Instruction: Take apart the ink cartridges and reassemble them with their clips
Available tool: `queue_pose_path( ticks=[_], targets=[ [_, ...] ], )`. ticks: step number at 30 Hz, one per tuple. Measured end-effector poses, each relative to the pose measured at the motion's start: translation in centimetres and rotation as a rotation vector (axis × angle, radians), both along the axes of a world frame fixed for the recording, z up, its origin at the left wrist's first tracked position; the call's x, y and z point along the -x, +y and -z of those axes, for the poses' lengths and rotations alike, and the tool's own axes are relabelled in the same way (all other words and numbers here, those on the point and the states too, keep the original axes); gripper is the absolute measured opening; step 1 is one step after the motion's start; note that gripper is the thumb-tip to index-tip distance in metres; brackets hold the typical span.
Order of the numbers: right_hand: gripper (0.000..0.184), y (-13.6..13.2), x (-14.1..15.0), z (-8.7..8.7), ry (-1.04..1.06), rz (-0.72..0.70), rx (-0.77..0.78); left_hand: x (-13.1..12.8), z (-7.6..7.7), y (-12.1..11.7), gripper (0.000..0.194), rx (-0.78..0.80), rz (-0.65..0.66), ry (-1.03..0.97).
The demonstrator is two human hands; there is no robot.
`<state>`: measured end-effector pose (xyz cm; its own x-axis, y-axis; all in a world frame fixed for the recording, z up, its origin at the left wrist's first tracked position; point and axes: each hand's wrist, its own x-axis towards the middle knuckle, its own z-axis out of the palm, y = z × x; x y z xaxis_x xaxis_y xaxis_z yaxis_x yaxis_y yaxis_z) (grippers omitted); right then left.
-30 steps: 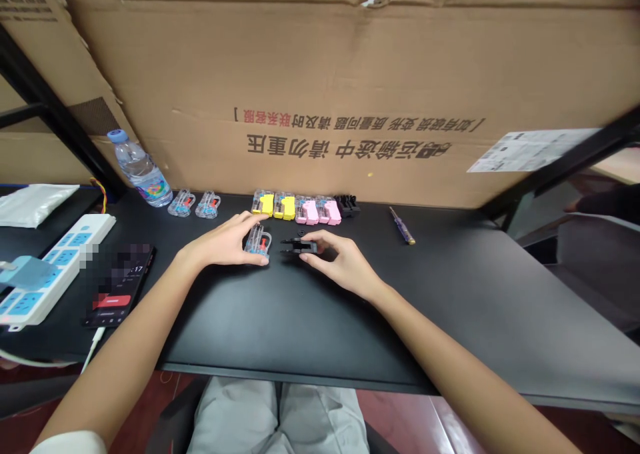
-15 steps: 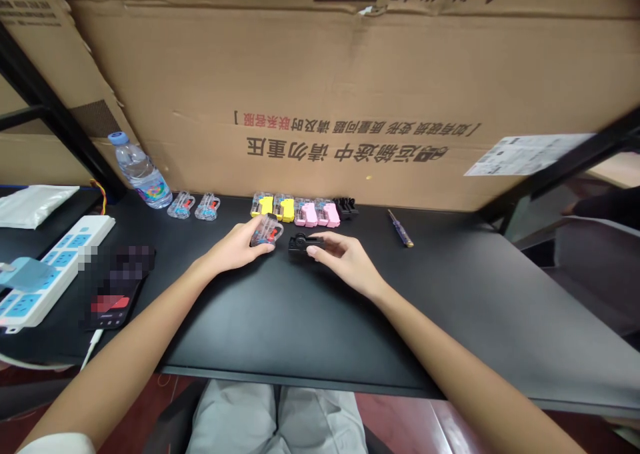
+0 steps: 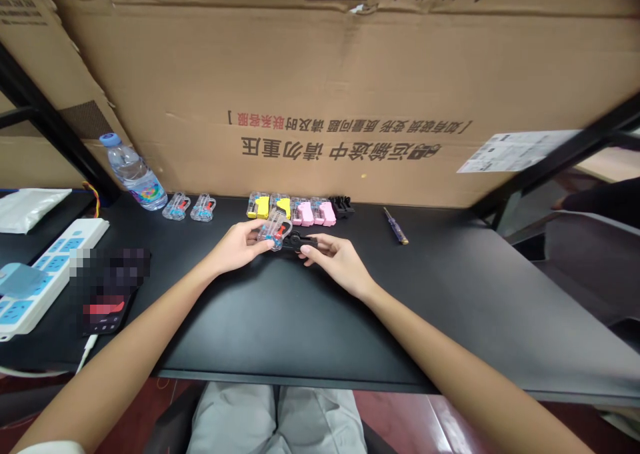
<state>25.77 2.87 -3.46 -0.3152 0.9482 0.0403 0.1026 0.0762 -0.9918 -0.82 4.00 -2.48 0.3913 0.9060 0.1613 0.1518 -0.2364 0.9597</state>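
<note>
Over the black table (image 3: 300, 327) I see the left hand (image 3: 239, 247) and right hand (image 3: 341, 261), fingers pinching a clear plastic piece (image 3: 274, 231) and a black part (image 3: 297, 242) respectively; both sit between the hands, whether touching I can't tell.

head: from wearer's head, over grey trousers (image 3: 240, 417) | faces forward-down | near: black tabletop (image 3: 280, 324), left hand (image 3: 239, 246), right hand (image 3: 346, 264) | beyond: printed cardboard (image 3: 300, 61)
</note>
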Motion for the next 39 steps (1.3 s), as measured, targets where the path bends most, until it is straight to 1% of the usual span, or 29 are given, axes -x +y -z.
queue_pose_path(
  ticks=[4,6,9,12,19,25,29,35,39],
  targets=[
    [0.057,0.0,0.1,-0.1,-0.008,-0.016,-0.002,-0.3,0.3,-0.3,0.057,-0.023,0.018,0.058],
    [0.056,-0.1,0.1,-0.2,-0.025,-0.029,-0.007,-0.5,0.4,-0.4,0.062,-0.054,0.002,0.093],
    [0.055,-0.1,0.2,-0.4,-0.04,-0.039,-0.011,-0.6,0.3,-0.5,0.062,-0.115,-0.021,0.125],
    [0.055,-0.1,0.1,-0.4,-0.032,-0.039,-0.017,-0.6,0.3,-0.6,0.062,-0.158,-0.011,0.139],
    [0.058,0.0,0.1,0.1,-0.022,-0.017,-0.005,-1.1,1.0,-0.6,0.065,-0.092,-0.038,0.07],
    [0.057,0.1,0.1,0.0,-0.015,-0.023,0.009,-1.3,1.0,-0.7,0.068,0.022,0.013,0.01],
    [0.055,0.3,-0.2,-0.3,-0.025,-0.053,0.005,-1.4,0.9,-0.7,0.065,0.031,0.034,0.0],
    [0.057,0.4,-0.4,-0.3,-0.02,-0.073,0.003,-1.0,0.7,-0.5,0.066,0.051,0.002,0.002],
    [0.055,0.4,-0.1,0.1,-0.019,-0.066,-0.012,-0.9,0.6,-0.5,0.056,0.009,0.007,0.014]
  ],
)
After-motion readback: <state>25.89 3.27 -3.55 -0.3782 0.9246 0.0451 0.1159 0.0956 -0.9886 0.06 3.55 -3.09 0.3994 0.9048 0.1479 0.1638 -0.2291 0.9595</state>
